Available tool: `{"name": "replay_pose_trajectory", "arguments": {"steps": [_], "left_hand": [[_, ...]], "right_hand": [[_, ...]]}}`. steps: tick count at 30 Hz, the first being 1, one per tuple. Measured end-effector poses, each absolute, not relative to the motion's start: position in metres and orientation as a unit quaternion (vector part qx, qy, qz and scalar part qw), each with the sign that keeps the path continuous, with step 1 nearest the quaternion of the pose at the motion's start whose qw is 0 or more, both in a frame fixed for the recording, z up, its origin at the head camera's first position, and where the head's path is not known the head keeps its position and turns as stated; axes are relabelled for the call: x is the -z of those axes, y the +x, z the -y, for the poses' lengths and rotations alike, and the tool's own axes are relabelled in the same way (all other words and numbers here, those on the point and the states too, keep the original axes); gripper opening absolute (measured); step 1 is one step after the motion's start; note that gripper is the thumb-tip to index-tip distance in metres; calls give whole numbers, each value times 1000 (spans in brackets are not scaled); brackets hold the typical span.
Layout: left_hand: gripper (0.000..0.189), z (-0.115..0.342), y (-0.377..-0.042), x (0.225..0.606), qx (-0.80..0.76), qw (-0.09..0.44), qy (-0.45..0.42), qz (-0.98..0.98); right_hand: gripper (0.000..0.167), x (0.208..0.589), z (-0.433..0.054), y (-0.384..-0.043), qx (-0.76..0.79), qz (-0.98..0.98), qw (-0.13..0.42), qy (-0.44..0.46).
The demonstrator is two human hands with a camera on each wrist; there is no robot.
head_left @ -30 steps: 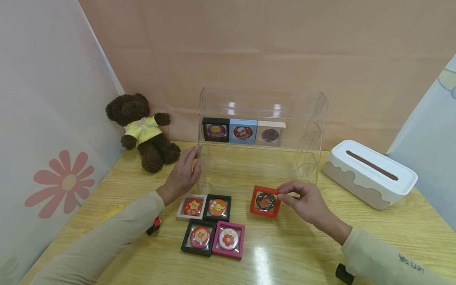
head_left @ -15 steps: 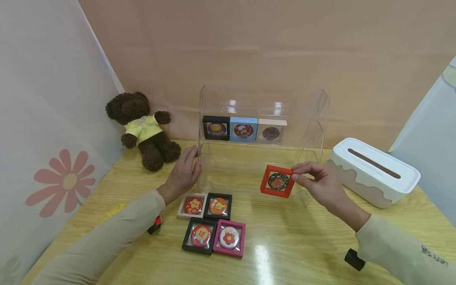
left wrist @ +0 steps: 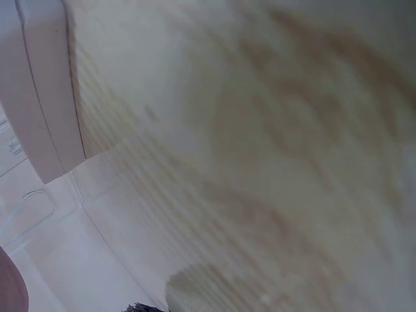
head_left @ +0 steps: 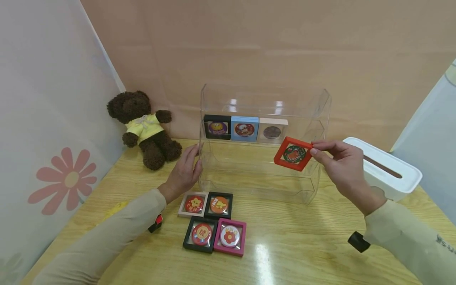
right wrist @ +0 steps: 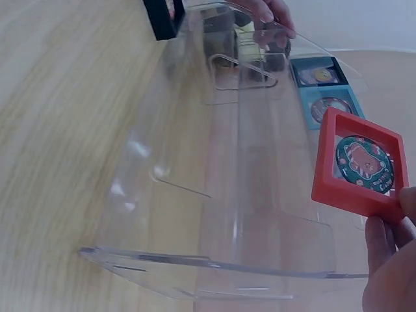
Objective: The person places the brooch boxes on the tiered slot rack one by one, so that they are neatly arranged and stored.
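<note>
My right hand (head_left: pixel 343 164) pinches a red square frame (head_left: pixel 293 154) by its right edge, thumb in front. A round dark green badge shows inside it. The frame is tilted and hangs before the right part of a clear stepped display rack (head_left: pixel 256 178); in the right wrist view the red frame (right wrist: pixel 361 166) is above the rack's lower tiers. My left hand (head_left: pixel 183 170) holds the rack's left side. On an upper tier stand a black frame (head_left: pixel 217 127), a blue frame (head_left: pixel 244 128) and a pale frame (head_left: pixel 272 130), side by side.
Several framed badges lie on the table: a pale one (head_left: pixel 193 204), two black ones, and a magenta one (head_left: pixel 230 236). A brown teddy bear (head_left: pixel 144 128) leans at back left. A white-topped tissue box (head_left: pixel 402 186) stands behind my right hand.
My right hand has lifted the red frame up and to the right, from low before the rack to near the upper tier. My left hand stays at the rack's side.
</note>
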State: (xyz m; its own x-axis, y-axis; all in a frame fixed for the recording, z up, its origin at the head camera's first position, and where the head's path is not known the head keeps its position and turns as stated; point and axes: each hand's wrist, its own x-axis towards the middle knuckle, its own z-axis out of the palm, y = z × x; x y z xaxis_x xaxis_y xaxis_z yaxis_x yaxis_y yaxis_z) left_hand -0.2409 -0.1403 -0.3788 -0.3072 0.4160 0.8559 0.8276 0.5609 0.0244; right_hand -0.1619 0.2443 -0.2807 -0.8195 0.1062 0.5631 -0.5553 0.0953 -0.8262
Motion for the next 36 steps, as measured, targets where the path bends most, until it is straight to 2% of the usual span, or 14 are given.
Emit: {"name": "replay_pose_trajectory", "arguments": {"steps": [18, 28, 36], "left_hand": [[45, 144, -240, 376, 239, 410, -411, 778], [44, 143, -241, 376, 238, 414, -413, 776], [43, 144, -242, 376, 243, 417, -416, 771]], "right_hand": [[17, 239, -252, -186, -756, 533, 342, 167], [27, 229, -256, -195, -742, 547, 364, 130], [21, 224, -252, -206, -746, 525, 380, 153]]}}
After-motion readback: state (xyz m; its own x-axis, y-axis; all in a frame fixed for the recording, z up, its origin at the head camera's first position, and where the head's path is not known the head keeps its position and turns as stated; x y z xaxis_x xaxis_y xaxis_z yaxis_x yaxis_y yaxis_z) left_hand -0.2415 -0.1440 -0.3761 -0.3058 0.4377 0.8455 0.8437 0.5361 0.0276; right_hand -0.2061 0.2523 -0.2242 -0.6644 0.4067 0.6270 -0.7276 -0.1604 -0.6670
